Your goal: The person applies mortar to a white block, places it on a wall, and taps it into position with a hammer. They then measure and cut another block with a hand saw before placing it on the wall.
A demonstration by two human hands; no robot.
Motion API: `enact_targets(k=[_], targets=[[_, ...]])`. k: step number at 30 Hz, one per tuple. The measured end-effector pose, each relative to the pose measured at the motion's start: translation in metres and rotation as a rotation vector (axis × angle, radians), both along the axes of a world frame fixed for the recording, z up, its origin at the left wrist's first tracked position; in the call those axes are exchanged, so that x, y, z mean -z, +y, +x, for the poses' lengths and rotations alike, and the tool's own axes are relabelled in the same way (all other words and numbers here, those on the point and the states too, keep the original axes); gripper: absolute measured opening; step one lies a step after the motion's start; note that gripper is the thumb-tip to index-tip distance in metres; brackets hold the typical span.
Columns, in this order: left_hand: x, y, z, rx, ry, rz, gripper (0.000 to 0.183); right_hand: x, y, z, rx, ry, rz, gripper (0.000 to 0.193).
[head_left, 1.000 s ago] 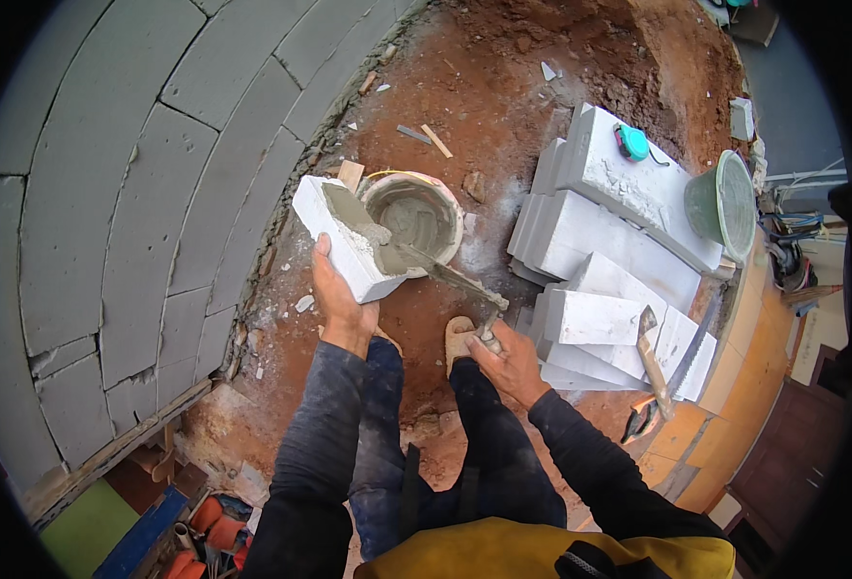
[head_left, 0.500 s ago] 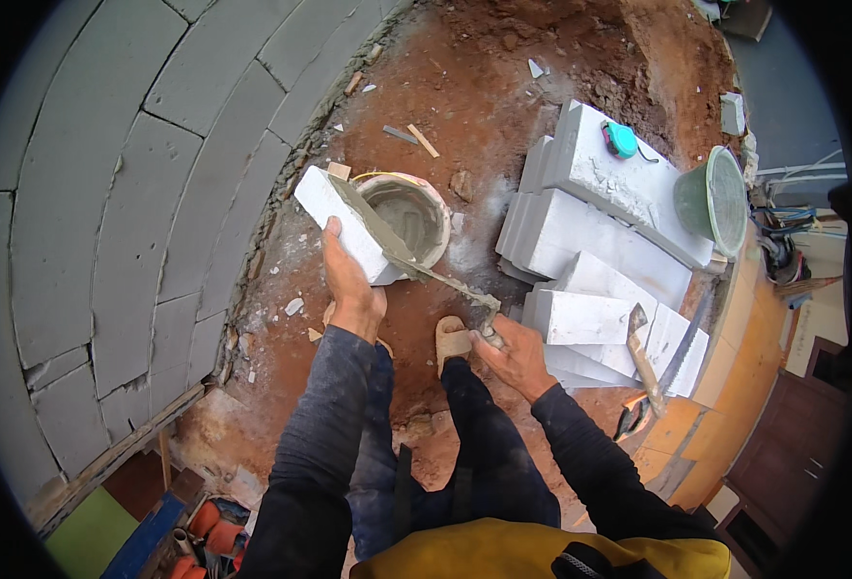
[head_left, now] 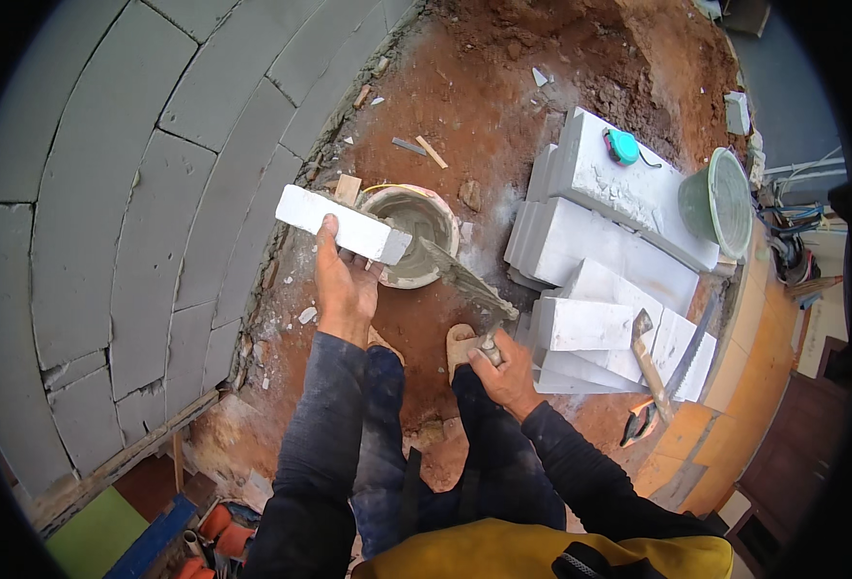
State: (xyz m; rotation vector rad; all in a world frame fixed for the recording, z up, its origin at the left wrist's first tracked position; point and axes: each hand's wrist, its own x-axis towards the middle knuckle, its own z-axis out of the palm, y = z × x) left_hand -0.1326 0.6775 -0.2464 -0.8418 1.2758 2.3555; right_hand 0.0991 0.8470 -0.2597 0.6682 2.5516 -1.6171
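Both hands are full: left hand (head_left: 347, 294) and right hand (head_left: 508, 372) are each curled round something. Big grey wall (head_left: 165, 212) on the left, stack of white blocks (head_left: 604, 246) over to the right. Mortar bucket (head_left: 454, 232) sits between them on red dirt. Left's got a small white block (head_left: 334, 221) hiding part of the bucket's rim; can't tell if they touch. Right has a smeared trowel (head_left: 471, 286) by the handle. Teal tape measure (head_left: 623, 147) sits atop the stack.
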Motion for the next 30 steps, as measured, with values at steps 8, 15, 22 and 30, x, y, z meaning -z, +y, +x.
enact_targets(k=[8,15,22,30], targets=[[-0.048,0.026,0.033,0.050,0.023,0.157,0.087,0.050,-0.047,-0.056,0.002,0.301,0.019,0.038],[-0.052,0.027,0.044,-0.010,-0.033,0.152,0.093,0.095,-0.075,-0.052,0.150,0.410,0.029,0.039],[-0.047,0.013,0.042,-0.075,0.131,0.294,0.079,0.059,-0.065,-0.025,0.329,-0.103,-0.523,0.054],[-0.056,0.024,0.074,0.110,0.244,0.140,0.060,-0.037,-0.063,-0.115,0.547,0.306,-1.302,0.065]])
